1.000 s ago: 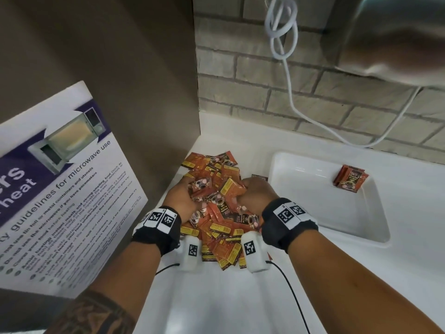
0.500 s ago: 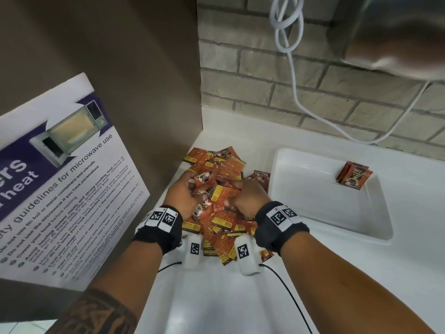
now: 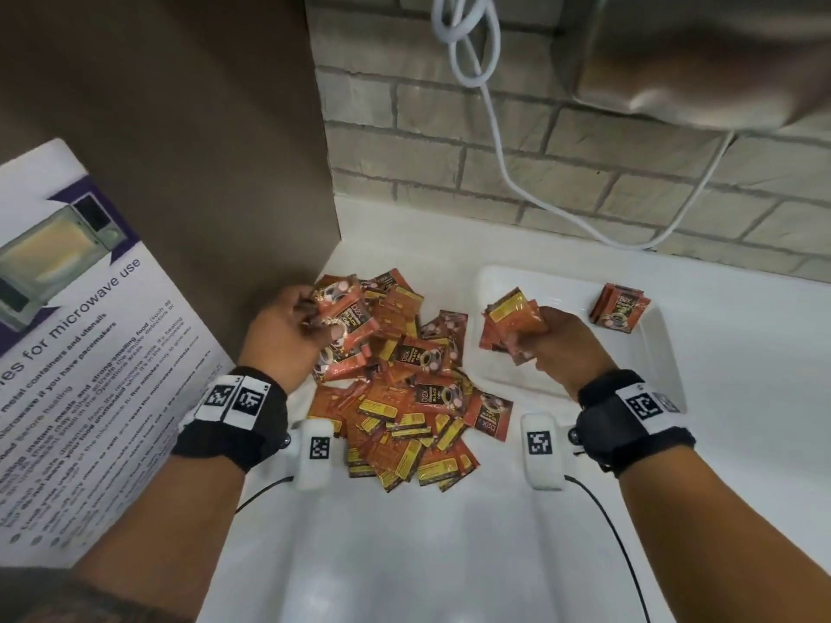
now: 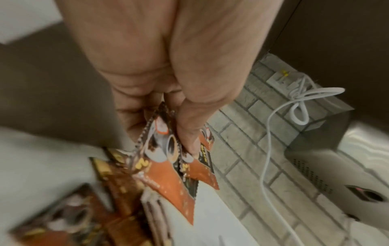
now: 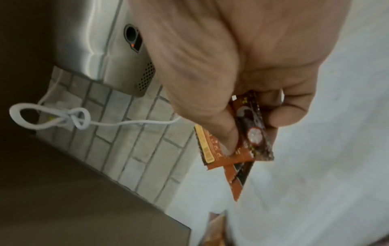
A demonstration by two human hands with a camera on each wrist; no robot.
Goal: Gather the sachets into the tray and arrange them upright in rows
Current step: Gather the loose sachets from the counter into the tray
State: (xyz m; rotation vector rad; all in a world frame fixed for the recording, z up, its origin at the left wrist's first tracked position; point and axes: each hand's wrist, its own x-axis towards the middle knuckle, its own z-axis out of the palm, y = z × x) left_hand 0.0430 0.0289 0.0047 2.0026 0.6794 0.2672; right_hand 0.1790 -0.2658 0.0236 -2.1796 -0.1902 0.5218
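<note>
A loose heap of orange sachets (image 3: 404,397) lies on the white counter left of a white tray (image 3: 652,361). My left hand (image 3: 288,339) grips a handful of sachets (image 4: 168,159) at the heap's far left. My right hand (image 3: 557,344) pinches a small bunch of sachets (image 3: 512,326) over the tray's left side; the same bunch of sachets (image 5: 238,149) shows in the right wrist view between thumb and fingers. A short stack of sachets (image 3: 620,308) leans in the tray's far right corner.
A brown panel (image 3: 180,173) with a microwave-use poster (image 3: 67,353) walls off the left. A brick wall (image 3: 539,150) stands behind, with a white cable (image 3: 494,141) and a steel appliance (image 3: 719,60) hanging above the tray. Bare white counter (image 3: 404,555) lies in front.
Both hands were buried together in the heap. They have parted: the right hand has carried a bunch of sachets rightward over the tray, the left has lifted a handful at the heap's left.
</note>
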